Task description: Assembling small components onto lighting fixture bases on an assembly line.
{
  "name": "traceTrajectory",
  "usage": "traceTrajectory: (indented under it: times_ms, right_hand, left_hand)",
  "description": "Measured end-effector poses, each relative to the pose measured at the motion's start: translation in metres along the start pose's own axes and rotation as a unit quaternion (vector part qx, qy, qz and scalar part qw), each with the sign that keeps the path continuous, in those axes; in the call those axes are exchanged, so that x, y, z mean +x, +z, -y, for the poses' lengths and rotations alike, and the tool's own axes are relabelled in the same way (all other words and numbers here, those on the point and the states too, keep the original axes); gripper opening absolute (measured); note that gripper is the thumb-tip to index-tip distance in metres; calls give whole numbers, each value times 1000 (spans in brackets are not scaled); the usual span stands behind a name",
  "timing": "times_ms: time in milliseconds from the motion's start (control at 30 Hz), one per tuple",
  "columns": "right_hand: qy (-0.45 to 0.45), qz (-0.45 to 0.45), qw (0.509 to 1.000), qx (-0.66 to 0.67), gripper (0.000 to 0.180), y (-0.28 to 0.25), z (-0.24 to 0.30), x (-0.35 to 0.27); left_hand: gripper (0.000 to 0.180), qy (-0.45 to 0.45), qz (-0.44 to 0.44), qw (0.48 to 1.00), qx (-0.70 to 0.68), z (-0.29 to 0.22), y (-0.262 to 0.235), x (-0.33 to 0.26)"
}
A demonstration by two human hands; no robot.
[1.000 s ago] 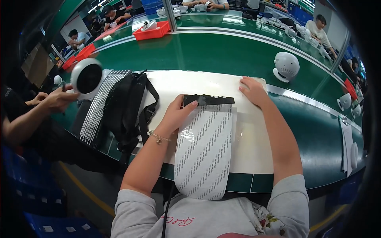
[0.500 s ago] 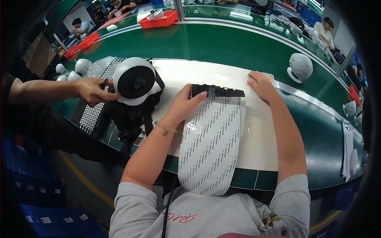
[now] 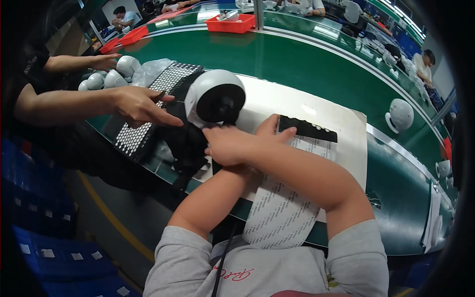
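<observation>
My left hand [image 3: 271, 129] grips the left end of a black strip [image 3: 309, 129], thumb on top. The strip lies at the upper end of a long white backing sheet [image 3: 282, 213] with repeated dark print, which hangs over the table edge toward my lap. My right hand [image 3: 228, 145] crosses over my left forearm, its fingers curled beside a black bundle [image 3: 185, 148]; whatever they hold is hidden. Just beyond it stands a round white camera [image 3: 217, 96] with a black front. A co-worker's hand [image 3: 148, 106] points toward the camera, apart from it.
A white board [image 3: 346, 119] lies under my work on the green table. To the left are a perforated panel [image 3: 133, 136], a clear plastic bag [image 3: 151, 72] and several white cameras [image 3: 127, 65]. Another white camera [image 3: 401, 115] stands at right, a red tray [image 3: 230, 24] at the back.
My right hand has left the board's far right corner and swung left across my left forearm. The co-worker's hand has let go of the white camera. The whole view has shifted.
</observation>
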State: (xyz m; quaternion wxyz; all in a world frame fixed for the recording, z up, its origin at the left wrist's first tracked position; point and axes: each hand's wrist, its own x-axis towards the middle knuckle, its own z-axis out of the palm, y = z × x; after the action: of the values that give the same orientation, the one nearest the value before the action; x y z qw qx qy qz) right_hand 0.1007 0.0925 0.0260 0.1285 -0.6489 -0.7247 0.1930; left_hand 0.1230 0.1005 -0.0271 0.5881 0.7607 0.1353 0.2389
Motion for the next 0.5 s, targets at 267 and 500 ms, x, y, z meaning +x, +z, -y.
traceTrajectory:
  times_ms: [267,500]
  right_hand:
    - [21,-345,938,-5,47,-11,-32,16]
    - [-20,-461,876,143,26,-64,-43,-38]
  left_hand:
    - [44,-37,48,996,70,-1,3,2]
    - [30,148,14,954,259,-12,-6,-9]
